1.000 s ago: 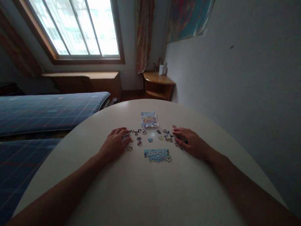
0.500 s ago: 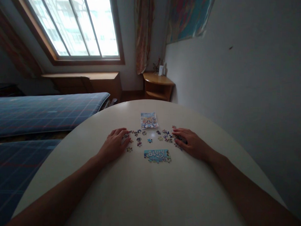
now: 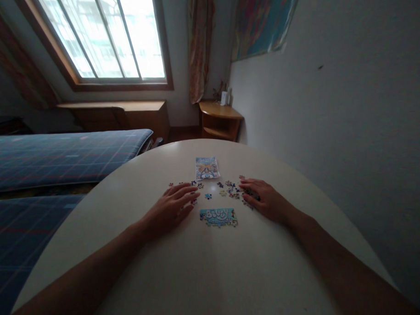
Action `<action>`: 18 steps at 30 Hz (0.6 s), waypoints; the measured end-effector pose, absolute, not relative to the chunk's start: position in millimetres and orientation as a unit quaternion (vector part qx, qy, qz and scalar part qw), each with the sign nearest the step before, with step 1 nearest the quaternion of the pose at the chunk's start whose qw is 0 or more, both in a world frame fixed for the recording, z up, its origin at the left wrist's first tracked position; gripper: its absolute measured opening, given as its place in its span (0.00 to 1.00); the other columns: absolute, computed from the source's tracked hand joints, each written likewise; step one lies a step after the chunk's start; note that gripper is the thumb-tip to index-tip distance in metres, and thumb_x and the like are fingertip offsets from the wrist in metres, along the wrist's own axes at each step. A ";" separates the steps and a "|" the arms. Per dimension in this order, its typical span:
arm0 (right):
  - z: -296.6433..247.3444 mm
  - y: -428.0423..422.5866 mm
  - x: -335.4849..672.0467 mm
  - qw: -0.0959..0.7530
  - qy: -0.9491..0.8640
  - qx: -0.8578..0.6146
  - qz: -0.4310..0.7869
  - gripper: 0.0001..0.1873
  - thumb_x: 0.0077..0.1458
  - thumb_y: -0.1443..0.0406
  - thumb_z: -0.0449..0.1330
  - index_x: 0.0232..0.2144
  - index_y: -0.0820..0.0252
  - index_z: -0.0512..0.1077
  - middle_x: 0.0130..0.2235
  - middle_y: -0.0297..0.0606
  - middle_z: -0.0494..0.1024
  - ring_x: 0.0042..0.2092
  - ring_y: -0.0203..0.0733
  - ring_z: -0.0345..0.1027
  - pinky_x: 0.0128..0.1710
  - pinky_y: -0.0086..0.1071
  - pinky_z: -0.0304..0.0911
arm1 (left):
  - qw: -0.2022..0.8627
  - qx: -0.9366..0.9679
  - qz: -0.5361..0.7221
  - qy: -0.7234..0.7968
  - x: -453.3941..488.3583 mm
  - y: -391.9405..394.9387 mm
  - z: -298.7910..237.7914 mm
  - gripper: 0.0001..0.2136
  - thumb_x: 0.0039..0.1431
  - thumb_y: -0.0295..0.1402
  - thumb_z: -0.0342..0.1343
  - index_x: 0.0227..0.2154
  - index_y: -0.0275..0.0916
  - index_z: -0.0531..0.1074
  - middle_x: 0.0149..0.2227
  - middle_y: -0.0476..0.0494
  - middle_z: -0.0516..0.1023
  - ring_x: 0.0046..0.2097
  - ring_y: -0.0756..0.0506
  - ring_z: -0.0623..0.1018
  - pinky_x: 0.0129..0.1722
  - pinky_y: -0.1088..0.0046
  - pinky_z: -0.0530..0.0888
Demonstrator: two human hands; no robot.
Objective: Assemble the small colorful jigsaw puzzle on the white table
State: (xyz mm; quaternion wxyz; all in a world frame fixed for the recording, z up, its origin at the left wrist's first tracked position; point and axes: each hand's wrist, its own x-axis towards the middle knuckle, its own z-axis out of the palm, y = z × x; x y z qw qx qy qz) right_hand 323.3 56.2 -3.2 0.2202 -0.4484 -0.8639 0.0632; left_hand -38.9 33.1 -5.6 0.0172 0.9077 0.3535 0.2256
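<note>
My L fingers (image 3: 185,191) spread wide over puzzle pcs (image 3: 200,186); R fingers (image 3: 255,181) by other pcs (image 3: 236,196), can't tell if gripping. Joined strip (image 3: 219,217) btwn, nearer me.

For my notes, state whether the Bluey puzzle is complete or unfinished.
Unfinished: the joined section has a jagged lower edge, and loose pieces lie scattered beyond it.
</note>
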 end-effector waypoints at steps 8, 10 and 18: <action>-3.2 55.9 323.7 0.228 -0.865 -0.442 0.065 0.18 0.63 0.59 0.56 0.53 0.57 0.73 0.59 0.47 0.73 0.61 0.51 0.65 0.61 0.52 0.59 | 0.024 0.900 0.237 0.366 -38.0 33.3 -8.7 0.12 0.68 0.32 0.49 0.48 0.45 0.76 0.53 0.46 0.78 0.61 0.41 0.70 0.61 0.54 0.67; -3.0 55.5 323.6 0.230 -0.864 -0.443 0.063 0.18 0.63 0.59 0.56 0.53 0.56 0.73 0.59 0.46 0.73 0.61 0.51 0.65 0.61 0.52 0.60 | 0.026 0.890 0.243 0.385 -37.8 34.1 -10.1 0.12 0.67 0.33 0.50 0.50 0.44 0.75 0.53 0.45 0.78 0.60 0.41 0.71 0.60 0.53 0.68; -1.9 55.5 322.4 0.237 -0.858 -0.447 0.090 0.18 0.65 0.58 0.53 0.52 0.57 0.74 0.59 0.47 0.73 0.61 0.50 0.65 0.62 0.52 0.58 | 0.032 0.875 0.251 0.412 -35.0 34.2 -11.2 0.11 0.67 0.35 0.50 0.48 0.44 0.74 0.51 0.44 0.79 0.57 0.41 0.73 0.59 0.53 0.69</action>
